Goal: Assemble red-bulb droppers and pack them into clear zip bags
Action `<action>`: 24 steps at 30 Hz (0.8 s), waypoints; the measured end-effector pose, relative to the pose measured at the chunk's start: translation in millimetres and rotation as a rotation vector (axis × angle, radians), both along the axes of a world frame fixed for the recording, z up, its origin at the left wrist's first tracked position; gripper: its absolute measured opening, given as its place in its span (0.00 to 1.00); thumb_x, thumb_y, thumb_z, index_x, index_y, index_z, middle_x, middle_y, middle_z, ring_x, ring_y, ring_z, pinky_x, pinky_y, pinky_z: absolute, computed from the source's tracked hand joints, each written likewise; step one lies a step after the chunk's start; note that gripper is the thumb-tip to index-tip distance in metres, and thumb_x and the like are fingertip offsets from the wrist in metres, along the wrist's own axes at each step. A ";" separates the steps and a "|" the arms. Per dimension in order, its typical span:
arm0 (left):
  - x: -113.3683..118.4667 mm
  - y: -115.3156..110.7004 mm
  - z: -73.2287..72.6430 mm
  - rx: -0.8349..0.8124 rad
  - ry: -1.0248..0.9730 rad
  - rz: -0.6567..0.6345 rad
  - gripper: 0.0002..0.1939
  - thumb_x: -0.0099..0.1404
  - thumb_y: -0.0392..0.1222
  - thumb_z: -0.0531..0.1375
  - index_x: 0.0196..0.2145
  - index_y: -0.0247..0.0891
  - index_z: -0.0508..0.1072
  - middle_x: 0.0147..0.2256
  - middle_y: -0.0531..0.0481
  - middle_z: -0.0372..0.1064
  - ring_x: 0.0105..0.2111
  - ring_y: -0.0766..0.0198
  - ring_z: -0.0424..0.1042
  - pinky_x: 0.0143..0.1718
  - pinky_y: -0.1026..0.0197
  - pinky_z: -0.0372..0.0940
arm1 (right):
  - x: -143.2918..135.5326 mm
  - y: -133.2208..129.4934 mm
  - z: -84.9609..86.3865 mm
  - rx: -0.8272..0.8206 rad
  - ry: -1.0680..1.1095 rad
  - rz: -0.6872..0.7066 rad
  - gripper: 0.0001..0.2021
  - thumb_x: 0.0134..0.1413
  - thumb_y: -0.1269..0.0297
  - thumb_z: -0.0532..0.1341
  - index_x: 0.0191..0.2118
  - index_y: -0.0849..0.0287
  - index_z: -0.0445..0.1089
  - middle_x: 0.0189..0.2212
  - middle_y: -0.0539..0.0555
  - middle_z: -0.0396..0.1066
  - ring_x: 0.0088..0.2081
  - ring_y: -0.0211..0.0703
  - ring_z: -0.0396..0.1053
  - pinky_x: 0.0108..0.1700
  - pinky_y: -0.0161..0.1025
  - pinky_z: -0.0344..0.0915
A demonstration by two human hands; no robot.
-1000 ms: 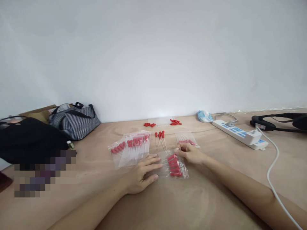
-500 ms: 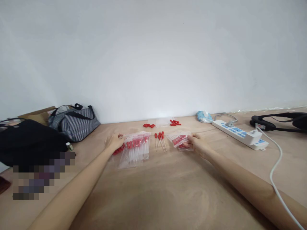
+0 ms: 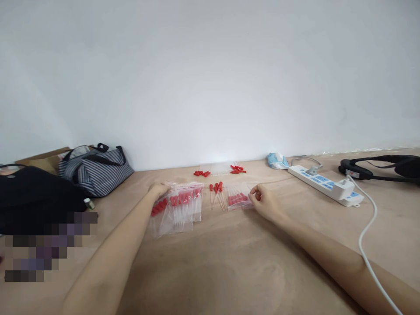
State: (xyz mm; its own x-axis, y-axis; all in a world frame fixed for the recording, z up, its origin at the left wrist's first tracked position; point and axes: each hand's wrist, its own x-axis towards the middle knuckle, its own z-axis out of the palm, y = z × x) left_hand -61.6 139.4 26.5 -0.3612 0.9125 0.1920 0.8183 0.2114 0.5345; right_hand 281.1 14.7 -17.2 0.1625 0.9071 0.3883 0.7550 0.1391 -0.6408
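Note:
My left hand (image 3: 159, 190) is closed on the top edge of clear zip bags (image 3: 175, 225) that overlap on the table; inside are thin clear droppers with red rubber bulbs. Most of its fingertips are hidden. To the right, my right hand (image 3: 265, 201) pinches the right edge of a smaller-looking zip bag (image 3: 236, 192) holding several red bulbs (image 3: 238, 199). Between the hands lie several loose droppers with red bulbs (image 3: 216, 188), their thin tubes pointing towards me. Farther back, small piles of red bulbs (image 3: 201, 173) flank a clear bag (image 3: 215, 168) of thin tubes.
At the right stand a white power strip (image 3: 323, 183) with a plug and white cable, a blue-and-white packet (image 3: 277, 160) and a black headset (image 3: 380, 166). A striped bag (image 3: 98, 170), a black bag (image 3: 36, 197) and a small bottle (image 3: 88, 203) are at the left.
My right hand has laid its bag flatter on the table and now grips its right edge. The bags under my left hand have spread a little towards me. The view has shifted slightly.

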 end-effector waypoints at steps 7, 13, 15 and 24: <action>20.2 -40.2 43.6 0.443 0.172 -0.018 0.09 0.64 0.43 0.48 0.40 0.38 0.62 0.42 0.48 0.64 0.44 0.60 0.64 0.43 0.62 0.57 | -12.7 -16.6 3.8 0.055 -0.243 -0.047 0.06 0.48 0.65 0.52 0.30 0.57 0.65 0.26 0.50 0.67 0.26 0.37 0.63 0.24 0.32 0.47; 72.3 -138.3 10.0 0.411 0.556 -0.862 0.06 0.57 0.37 0.51 0.25 0.38 0.67 0.29 0.47 0.69 0.32 0.57 0.67 0.35 0.57 0.60 | -27.3 -1.9 16.6 0.017 -0.336 -0.038 0.08 0.49 0.65 0.52 0.32 0.56 0.68 0.32 0.51 0.69 0.30 0.38 0.65 0.26 0.33 0.50; 86.8 -164.6 -4.7 0.334 0.529 -1.006 0.07 0.56 0.36 0.50 0.26 0.38 0.68 0.29 0.45 0.68 0.33 0.56 0.67 0.37 0.54 0.60 | -35.5 9.2 21.4 -0.047 -0.333 -0.029 0.08 0.48 0.65 0.53 0.31 0.56 0.69 0.33 0.53 0.70 0.33 0.41 0.66 0.28 0.33 0.52; 78.4 -180.7 1.4 -0.027 0.294 -1.457 0.23 0.60 0.50 0.53 0.52 0.44 0.60 0.54 0.47 0.56 0.55 0.53 0.52 0.56 0.48 0.44 | -77.0 72.0 27.9 -0.185 -0.176 -0.023 0.11 0.47 0.63 0.55 0.32 0.65 0.71 0.33 0.64 0.71 0.37 0.47 0.68 0.34 0.35 0.59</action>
